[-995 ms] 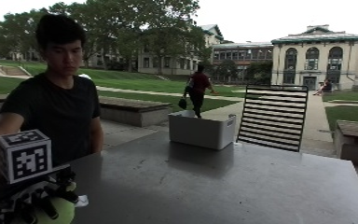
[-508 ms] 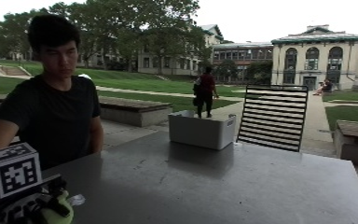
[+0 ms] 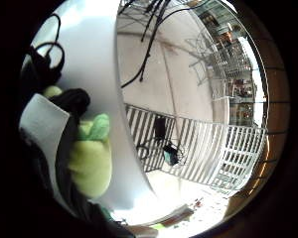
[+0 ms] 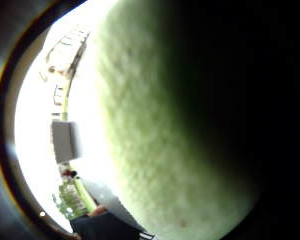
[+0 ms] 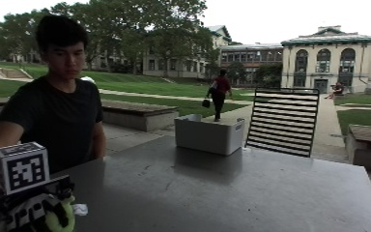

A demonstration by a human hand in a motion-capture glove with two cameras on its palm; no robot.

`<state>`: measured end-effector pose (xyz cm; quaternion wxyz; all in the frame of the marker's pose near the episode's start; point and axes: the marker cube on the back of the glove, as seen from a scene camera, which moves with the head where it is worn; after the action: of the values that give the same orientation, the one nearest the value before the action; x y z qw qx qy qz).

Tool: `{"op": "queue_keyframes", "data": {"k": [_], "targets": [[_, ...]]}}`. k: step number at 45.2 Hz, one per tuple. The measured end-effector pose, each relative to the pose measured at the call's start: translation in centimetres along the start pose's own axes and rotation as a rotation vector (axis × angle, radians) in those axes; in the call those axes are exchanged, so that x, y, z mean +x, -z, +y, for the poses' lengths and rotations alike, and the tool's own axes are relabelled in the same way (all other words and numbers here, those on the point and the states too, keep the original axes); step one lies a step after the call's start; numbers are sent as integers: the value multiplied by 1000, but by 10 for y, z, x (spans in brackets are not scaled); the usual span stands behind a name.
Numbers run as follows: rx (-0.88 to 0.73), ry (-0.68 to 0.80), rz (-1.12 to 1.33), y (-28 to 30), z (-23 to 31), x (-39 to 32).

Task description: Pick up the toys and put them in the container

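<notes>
My gloved right hand point(image 5: 31, 212) is low over the near left corner of the grey table point(image 5: 224, 193). Its fingers curl round a green plush toy point(image 5: 63, 220), which shows beneath the glove. The same green plush toy point(image 3: 92, 158) lies under a black finger in the little finger side palm view, and the green plush toy point(image 4: 180, 125) fills most of the thumb side palm view. The pale open container point(image 5: 208, 137) stands at the table's far edge, well away from the hand. The container point(image 4: 65, 141) also shows small beyond the toy.
A small white scrap point(image 5: 79, 209) lies on the table beside the hand. A slatted chair back point(image 5: 282, 121) stands behind the far edge, right of the container. The person's torso is close at the table's left side.
The hand with the green toy dipped a little at the near left corner and has come slightly back up. The container has not moved.
</notes>
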<state>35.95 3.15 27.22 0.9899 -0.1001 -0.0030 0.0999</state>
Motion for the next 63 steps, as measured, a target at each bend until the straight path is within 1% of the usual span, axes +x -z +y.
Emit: {"op": "queue_keyframes", "data": {"k": [5, 10, 18, 28, 35, 40, 44, 49, 56, 63], "targets": [[-44, -20, -50, 9, -7, 3], [-47, -43, -59, 21, -5, -5], [-36, -85, -64, 71, 16, -49], [143, -144, -14, 153, 33, -107], [180, -136, -28, 204, 42, -145], [222, -64, -6, 243, 48, -185], [236, -23, -2, 263, 55, -218], [254, 3, -6, 280, 60, -263], [261, 77, -67, 298, 62, -347], [247, 138, -75, 308, 70, -433]]}}
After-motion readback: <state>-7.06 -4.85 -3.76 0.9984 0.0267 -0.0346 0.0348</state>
